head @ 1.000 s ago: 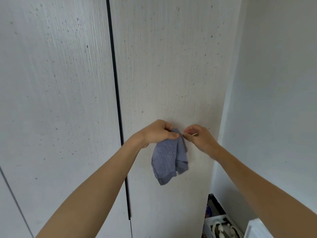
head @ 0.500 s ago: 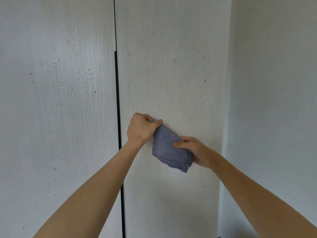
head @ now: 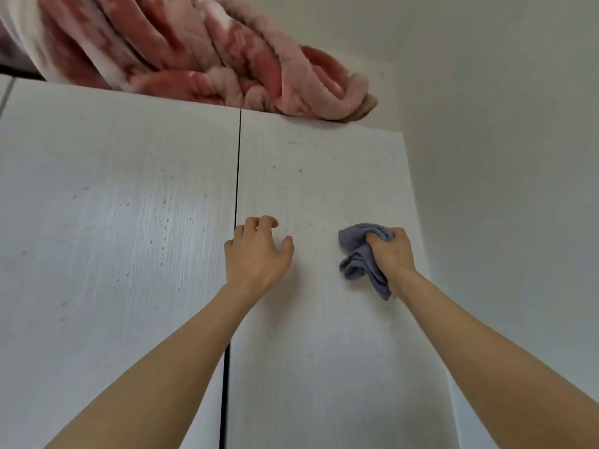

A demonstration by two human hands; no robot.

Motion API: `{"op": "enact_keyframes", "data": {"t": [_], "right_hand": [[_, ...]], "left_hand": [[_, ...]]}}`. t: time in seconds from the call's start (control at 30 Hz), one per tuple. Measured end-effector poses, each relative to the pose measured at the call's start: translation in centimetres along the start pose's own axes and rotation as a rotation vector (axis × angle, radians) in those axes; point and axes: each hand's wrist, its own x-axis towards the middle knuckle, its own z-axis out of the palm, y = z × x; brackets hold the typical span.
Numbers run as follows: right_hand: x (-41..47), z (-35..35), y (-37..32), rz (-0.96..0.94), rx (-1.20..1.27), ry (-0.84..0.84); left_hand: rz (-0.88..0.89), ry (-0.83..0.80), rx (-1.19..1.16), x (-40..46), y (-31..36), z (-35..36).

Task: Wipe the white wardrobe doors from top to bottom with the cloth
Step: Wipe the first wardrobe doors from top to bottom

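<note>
Two white wardrobe doors fill the view, the left door (head: 113, 238) and the right door (head: 324, 351), split by a dark vertical gap. Small dark specks dot both. My right hand (head: 392, 254) grips a bunched grey-blue cloth (head: 358, 254) against the upper right part of the right door, near its right edge. My left hand (head: 257, 251) rests empty on the same door just right of the gap, fingers curled and apart.
A pink and red plush blanket (head: 201, 53) lies bundled on top of the wardrobe and overhangs its front edge above both doors. A plain wall (head: 502, 189) meets the wardrobe's right side.
The view has tilted up to the wardrobe top. My left hand has let go of the cloth, and my right hand has carried it up and to the right.
</note>
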Motion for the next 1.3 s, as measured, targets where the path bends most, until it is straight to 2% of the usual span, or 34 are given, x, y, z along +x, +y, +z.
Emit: {"op": "enact_keyframes", "data": {"t": [0.27, 0.43, 0.53, 0.63, 0.7, 0.9, 1.0, 1.07, 1.2, 1.27, 1.3], "right_hand": [[8.2, 0.3, -3.7, -0.115, 0.075, 0.228], [11.9, 0.3, -5.0, -0.358, 0.006, 0.263], [13.8, 0.5, -4.0, -0.485, -0.186, 0.261], [15.0, 0.9, -1.6, -0.538, -0.679, 0.288], [15.6, 1.1, -0.3, -0.558, -0.855, 0.303], [17.2, 2.3, -2.2, -0.427, -0.675, 0.185], [17.5, 4.6, -4.5, -0.431, -0.688, 0.182], [16.5, 7.3, -6.0, -0.575, -0.739, 0.145], [12.2, 13.0, -7.5, -0.999, -0.702, -0.06], [12.0, 13.0, -7.2, -1.078, -0.635, -0.066], [12.6, 12.5, -6.7, -1.093, -0.591, -0.012]], "left_hand": [[0.065, 0.074, 0.243, 6.3, -0.3, 0.6], [0.086, 0.151, 0.363, 10.7, 0.6, 0.7], [0.098, 0.173, 0.435, 12.3, 0.7, 1.1], [0.064, 0.147, 0.515, 13.3, 0.3, 1.7], [0.053, 0.143, 0.574, 13.8, -0.3, 1.9], [0.003, 0.107, 0.565, 15.0, -2.6, 2.4], [0.01, 0.092, 0.538, 15.0, -3.3, 2.7], [0.036, 0.1, 0.512, 15.1, -3.6, 2.4], [0.069, 0.147, 0.463, 15.6, -4.1, 0.8], [0.079, 0.13, 0.468, 15.6, -4.0, 0.4], [0.087, 0.121, 0.467, 15.6, -3.9, 0.4]]}}
